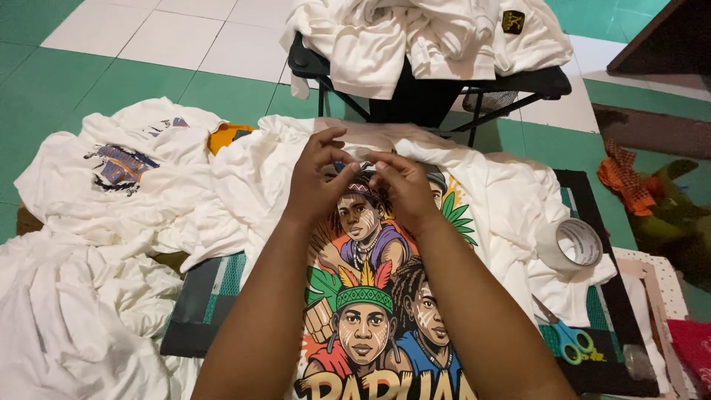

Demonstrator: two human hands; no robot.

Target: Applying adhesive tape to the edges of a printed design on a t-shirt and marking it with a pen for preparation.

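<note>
A white T-shirt [511, 207] with a colourful print of several painted figures lies spread on a dark mat in front of me. My left hand [315, 178] and my right hand [400, 185] meet above the top of the print. Their fingertips pinch together on something small and pale that I cannot make out. Both forearms reach in from the bottom edge.
A roll of clear tape [572, 244] and blue-green scissors [566, 337] lie on the right of the mat [207, 304]. More white shirts [111, 178] are heaped on the left. A black folding chair [533, 80] piled with white garments stands behind. Coloured cloth lies far right.
</note>
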